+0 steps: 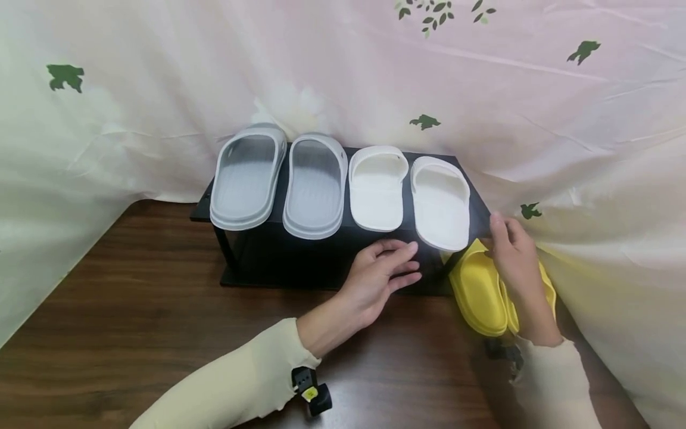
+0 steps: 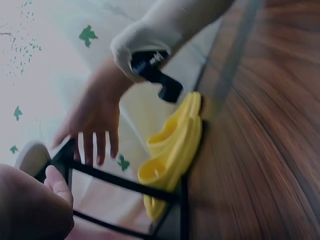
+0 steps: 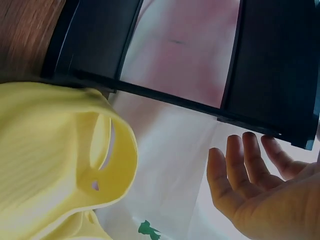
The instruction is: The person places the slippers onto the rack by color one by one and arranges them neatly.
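A black two-tier shoe rack (image 1: 300,262) stands against the curtain. On its top lie a pair of grey clogs (image 1: 315,185) and, to their right, a pair of white clogs (image 1: 442,202). My left hand (image 1: 377,280) is at the rack's front edge, just below the white clogs, fingers loosely extended around nothing. My right hand (image 1: 514,256) is at the rack's right end; its fingers (image 3: 245,165) are nearly straight beside the top shelf's edge. Whether it touches that edge is unclear. Yellow clogs (image 1: 479,292) lie on the table, partly behind the right hand.
The dark wooden table (image 1: 134,322) extends in front of the rack. A pale curtain (image 1: 332,65) with green leaf prints hangs behind and at both sides. Each wrist carries a small black camera mount (image 1: 311,390).
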### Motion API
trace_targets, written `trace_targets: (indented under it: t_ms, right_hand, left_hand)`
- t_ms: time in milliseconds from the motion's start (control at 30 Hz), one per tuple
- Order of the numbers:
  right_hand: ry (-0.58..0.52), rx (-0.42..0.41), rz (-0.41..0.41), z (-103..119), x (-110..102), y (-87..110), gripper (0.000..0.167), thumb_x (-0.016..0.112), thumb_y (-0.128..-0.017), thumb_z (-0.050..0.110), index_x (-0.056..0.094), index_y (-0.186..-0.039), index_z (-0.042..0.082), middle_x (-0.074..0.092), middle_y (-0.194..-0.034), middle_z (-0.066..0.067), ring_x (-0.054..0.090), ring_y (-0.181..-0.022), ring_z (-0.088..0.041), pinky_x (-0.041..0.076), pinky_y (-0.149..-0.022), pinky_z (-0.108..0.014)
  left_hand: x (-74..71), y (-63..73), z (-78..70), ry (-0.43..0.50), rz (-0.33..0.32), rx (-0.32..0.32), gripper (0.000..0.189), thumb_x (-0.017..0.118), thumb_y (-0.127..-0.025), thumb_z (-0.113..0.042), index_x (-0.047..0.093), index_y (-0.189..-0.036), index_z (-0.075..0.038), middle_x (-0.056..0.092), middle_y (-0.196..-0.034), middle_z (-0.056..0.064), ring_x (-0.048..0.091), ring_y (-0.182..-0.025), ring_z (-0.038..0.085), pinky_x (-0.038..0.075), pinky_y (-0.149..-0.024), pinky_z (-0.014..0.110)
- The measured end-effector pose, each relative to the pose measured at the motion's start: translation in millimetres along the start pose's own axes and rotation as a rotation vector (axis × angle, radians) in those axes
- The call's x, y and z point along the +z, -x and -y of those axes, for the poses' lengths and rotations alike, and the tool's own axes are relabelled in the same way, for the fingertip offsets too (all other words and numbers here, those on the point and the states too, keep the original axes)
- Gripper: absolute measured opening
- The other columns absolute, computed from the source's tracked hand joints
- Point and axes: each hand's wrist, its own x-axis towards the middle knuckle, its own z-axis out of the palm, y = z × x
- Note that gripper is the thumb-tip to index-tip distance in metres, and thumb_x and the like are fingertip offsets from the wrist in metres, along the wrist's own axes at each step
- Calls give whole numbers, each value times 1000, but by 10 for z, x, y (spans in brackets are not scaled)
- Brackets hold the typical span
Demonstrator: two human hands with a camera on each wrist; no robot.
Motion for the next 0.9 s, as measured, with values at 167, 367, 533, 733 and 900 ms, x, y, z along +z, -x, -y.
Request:
trace_targets:
  t_ms: [167, 367, 533, 733, 900]
  right_hand:
    - [105, -32, -7, -10, -41, 2, 58, 37, -108, 47, 52, -135, -3, 59, -109, -5, 56, -87, 0, 46, -74, -15]
    - [248, -59, 11, -16, -84, -5, 64, 31, -109, 46, 47, -143, -6, 51, -136, -31, 52, -115, -38, 42, -95, -43]
    - [301, -72, 43, -35, -129, 1, 66, 26, -110, 46, 42, -148, -6, 40, -148, -35, 35, -136, -56, 27, -108, -67]
    - [335, -85, 69, -66, -181, 18, 67, 18, -110, 47, 33, -156, 2, 28, -159, -29, 22, -144, -54, 15, -116, -65]
    - [322, -97, 65, -80, -214, 12, 66, 18, -110, 47, 35, -156, 2, 30, -159, -27, 22, -146, -51, 13, -117, -62]
  left_hand:
    - [-291, 103, -112, -129, 8, 5, 12, 69, -96, -9, 60, -104, -4, 63, -102, 9, 66, -86, 20, 57, -87, 36]
    - [-676, 258, -268, -345, -17, 54, 19, 59, -101, -11, 58, -116, 1, 62, -111, 14, 64, -99, 21, 53, -94, 38]
    - [-962, 393, -386, -529, -55, 133, 26, 60, -102, -14, 60, -123, 0, 63, -121, 14, 60, -113, 26, 47, -102, 46]
    - [-1257, 581, -532, -791, -139, 194, 30, 59, -104, -22, 61, -130, -7, 61, -131, 10, 57, -121, 25, 43, -104, 48]
    - [-1442, 736, -678, -954, -177, 303, 32, 57, -106, -26, 60, -132, -7, 61, -131, 11, 56, -121, 23, 44, -101, 44]
